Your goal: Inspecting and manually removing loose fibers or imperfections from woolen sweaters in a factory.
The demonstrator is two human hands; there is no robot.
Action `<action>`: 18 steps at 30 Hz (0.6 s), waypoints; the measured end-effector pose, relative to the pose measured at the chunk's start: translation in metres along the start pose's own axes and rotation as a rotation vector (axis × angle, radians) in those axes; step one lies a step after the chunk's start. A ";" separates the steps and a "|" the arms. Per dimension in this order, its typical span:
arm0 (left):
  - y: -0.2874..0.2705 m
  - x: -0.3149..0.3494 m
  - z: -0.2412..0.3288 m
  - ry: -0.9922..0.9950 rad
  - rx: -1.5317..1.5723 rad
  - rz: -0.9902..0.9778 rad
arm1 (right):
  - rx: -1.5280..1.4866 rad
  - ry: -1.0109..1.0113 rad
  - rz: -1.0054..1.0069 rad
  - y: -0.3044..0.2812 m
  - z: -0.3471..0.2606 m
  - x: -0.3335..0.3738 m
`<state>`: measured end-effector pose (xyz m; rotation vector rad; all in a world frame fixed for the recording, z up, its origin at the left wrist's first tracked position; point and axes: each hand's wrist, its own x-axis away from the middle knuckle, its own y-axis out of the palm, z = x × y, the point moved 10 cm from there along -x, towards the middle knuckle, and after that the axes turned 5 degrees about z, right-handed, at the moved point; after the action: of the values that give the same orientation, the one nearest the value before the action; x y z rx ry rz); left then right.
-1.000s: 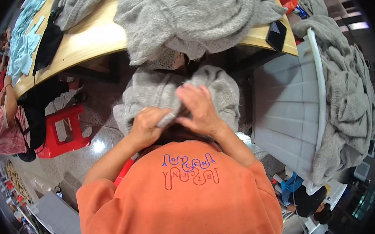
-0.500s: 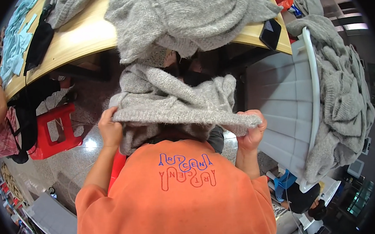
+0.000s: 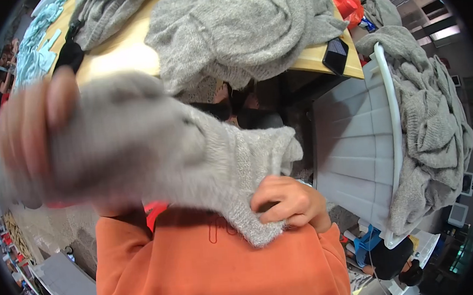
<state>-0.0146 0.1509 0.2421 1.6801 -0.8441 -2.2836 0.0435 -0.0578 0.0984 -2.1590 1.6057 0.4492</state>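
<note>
A grey knitted sweater point(image 3: 223, 148) is stretched at a slant in front of my body. My left hand point(image 3: 35, 126), raised at the far left and smeared by motion, has its fingers curled over the bunched end. Close to my chest, my right hand point(image 3: 289, 201) pinches the ribbed edge, and a corner of the knit hangs below its fingers. Folds hide much of the sweater's shape, and the part by my left hand is blurred.
A pile of grey knitwear point(image 3: 239, 29) overhangs the wooden table point(image 3: 310, 60), near a black phone point(image 3: 335, 56). More grey knits point(image 3: 432, 128) drape over a pale plastic bin point(image 3: 351, 139) at right. Light-blue cloth point(image 3: 38, 57) lies far left. A person point(image 3: 392, 257) is at lower right.
My left hand has swung up and left toward the camera, pulling the sweater from level to slanted. My right hand has come inward and down to my chest, still gripping the edge.
</note>
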 end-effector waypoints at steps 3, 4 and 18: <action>0.070 0.000 -0.026 -0.404 0.484 -0.618 | 0.481 -0.064 0.410 -0.038 -0.029 0.012; 0.082 0.006 -0.028 -0.382 0.547 -0.620 | 0.496 -0.069 0.425 -0.041 -0.033 0.012; 0.052 0.013 -0.091 -0.558 -1.001 -0.326 | 0.059 -0.015 0.603 -0.049 0.012 -0.015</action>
<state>0.0557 0.0721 0.2413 0.7661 0.5466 -2.6805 0.0858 -0.0275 0.1018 -1.5896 2.2185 0.5776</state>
